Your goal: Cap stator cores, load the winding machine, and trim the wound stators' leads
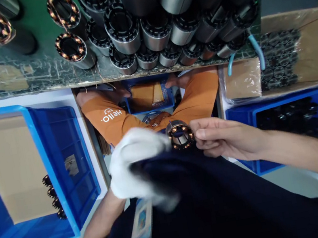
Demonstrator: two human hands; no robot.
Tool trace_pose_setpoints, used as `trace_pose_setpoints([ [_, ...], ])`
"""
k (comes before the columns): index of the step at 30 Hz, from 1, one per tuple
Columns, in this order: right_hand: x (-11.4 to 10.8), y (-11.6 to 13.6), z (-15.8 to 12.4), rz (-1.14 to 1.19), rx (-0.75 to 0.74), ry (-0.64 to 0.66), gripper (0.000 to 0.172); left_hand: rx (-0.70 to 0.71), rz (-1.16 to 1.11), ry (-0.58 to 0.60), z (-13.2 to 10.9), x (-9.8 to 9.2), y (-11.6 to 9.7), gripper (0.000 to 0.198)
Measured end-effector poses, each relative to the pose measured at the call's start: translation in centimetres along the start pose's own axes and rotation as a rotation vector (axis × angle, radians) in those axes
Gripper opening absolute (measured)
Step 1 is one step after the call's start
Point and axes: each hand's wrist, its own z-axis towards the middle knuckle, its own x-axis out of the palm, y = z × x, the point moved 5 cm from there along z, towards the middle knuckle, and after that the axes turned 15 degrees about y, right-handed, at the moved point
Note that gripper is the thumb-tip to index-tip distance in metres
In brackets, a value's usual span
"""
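My right hand [223,134] is bare and pinches the rim of a small motor stator [180,135] between thumb and fingers, above my lap. The stator is a dark ring with copper windings around its open bore. My left hand [138,165] wears a white glove and is smeared by motion. Its upper fingers reach close to the stator's left side; whether they touch it I cannot tell. On the bench ahead stand several wound stators with bright copper coils, one of them at the bench edge [70,46].
Rows of steel stator cores [122,27] crowd the green bench [46,73]. A blue crate [35,157] with cardboard and several wound stators stands left. To the right, a carton [315,46] of dark parts rests above another blue crate [259,167]. Blue-handled pliers [258,52] hang over the bench edge.
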Motion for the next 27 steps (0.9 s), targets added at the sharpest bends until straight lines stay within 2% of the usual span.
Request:
trace_pose_setpoints([
  [1,0.3,0.5,0.1,-0.061,-0.012,0.013,0.038,0.041,0.231,-0.053,0.3,-0.4,-1.2,0.054],
  [2,0.7,1.6,0.2,-0.218,-0.037,0.031,0.035,0.059,0.39,-0.058,0.8,-0.4,-2.1,0.046],
  [4,1.7,4.7,0.3,-0.727,-0.1,0.062,0.032,0.027,0.548,0.024,2.4,0.5,-2.8,0.033],
  [6,2.5,7.8,-0.1,-1.244,-0.159,0.069,0.039,-0.065,0.459,0.18,3.6,2.0,-2.3,0.023],
  [7,2.7,9.0,-0.5,-1.435,-0.182,0.071,0.042,-0.111,0.374,0.25,3.9,2.7,-1.9,0.025],
  [8,2.7,10.1,-1.1,-1.572,-0.206,0.064,0.042,-0.143,0.331,0.286,3.9,3.3,-1.5,0.025],
  [9,2.6,10.8,-1.6,-1.66,-0.214,0.033,0.038,-0.152,0.354,0.261,3.8,3.4,-1.4,0.022],
  [10,2.2,11.4,-2.2,-1.698,-0.201,-0.009,0.028,-0.131,0.443,0.192,3.6,3.3,-1.5,0.018],
  [11,1.6,11.6,-2.6,-1.681,-0.149,-0.052,0.016,-0.079,0.597,0.113,3.4,3.1,-2.0,0.024],
  [12,0.9,11.3,-2.9,-1.594,-0.061,-0.075,0.026,0.005,0.792,0.051,3.2,3.0,-2.7,0.033],
  [13,0.0,10.6,-3.0,-1.435,0.057,-0.069,0.045,0.1,0.977,0.016,3.0,3.2,-3.4,0.035],
  [14,-0.7,9.4,-3.0,-1.216,0.184,-0.027,0.055,0.185,1.113,0.013,2.9,3.4,-4.0,0.029],
  [16,-1.1,6.2,-2.6,-0.732,0.403,0.111,0.049,0.255,1.219,0.058,3.1,3.8,-4.8,0.014],
  [18,-0.8,3.9,-1.9,-0.436,0.47,0.192,0.046,0.22,1.193,0.084,3.5,3.9,-5.2,0.013],
  [19,-0.6,3.4,-1.4,-0.439,0.435,0.181,0.045,0.18,1.151,0.089,3.7,3.7,-5.3,0.015],
  [21,-0.1,4.0,-0.6,-0.749,0.263,0.116,0.04,0.032,0.97,0.108,3.8,3.3,-4.7,0.015],
  [23,1.0,5.7,-0.4,-1.128,0.071,0.054,0.044,-0.154,0.622,0.232,3.5,3.3,-3.1,0.028],
  [25,2.1,7.3,-0.6,-1.373,-0.041,0.048,0.045,-0.277,0.332,0.349,2.8,3.7,-1.7,0.04],
  [26,2.3,8.0,-0.9,-1.437,-0.072,0.036,0.041,-0.275,0.322,0.33,2.5,3.5,-1.6,0.038],
  [27,2.2,8.7,-1.2,-1.475,-0.08,0.008,0.035,-0.232,0.417,0.252,2.3,3.2,-1.8,0.032],
])
